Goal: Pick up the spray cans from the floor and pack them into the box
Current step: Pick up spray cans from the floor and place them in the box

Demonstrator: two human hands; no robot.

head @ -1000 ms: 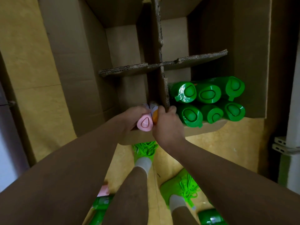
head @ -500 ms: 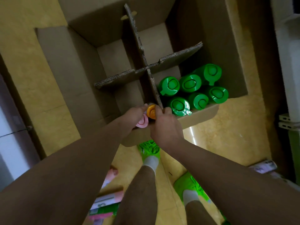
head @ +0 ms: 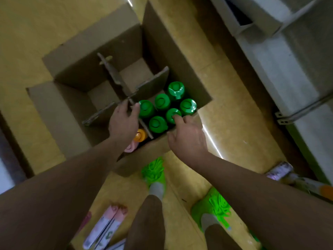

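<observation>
An open cardboard box point(head: 75, 74) with cross dividers point(head: 115, 76) stands on the floor. Its near right compartment holds several green-capped spray cans point(head: 162, 101). An orange-capped can point(head: 140, 135) and a pink-capped can point(head: 130, 147) stand in the near left compartment. My left hand point(head: 124, 121) hovers above those two with relaxed fingers, holding nothing. My right hand point(head: 187, 138) is over the box's near rim, one fingertip touching a green cap point(head: 173, 113). More cans lie on the floor: pink-capped ones point(head: 106, 228) at the bottom left and one with an orange end point(head: 306, 184) at right.
My feet in bright green shoes point(head: 155, 172) stand just in front of the box on the yellow tiled floor point(head: 230, 98). A grey cabinet or shelf unit point(head: 288, 51) runs along the right side. The two far box compartments show bare cardboard.
Both hands have let go of the pink and orange cans, which now stand in the near left compartment. My right hand moved right to the green caps; the view pulled back.
</observation>
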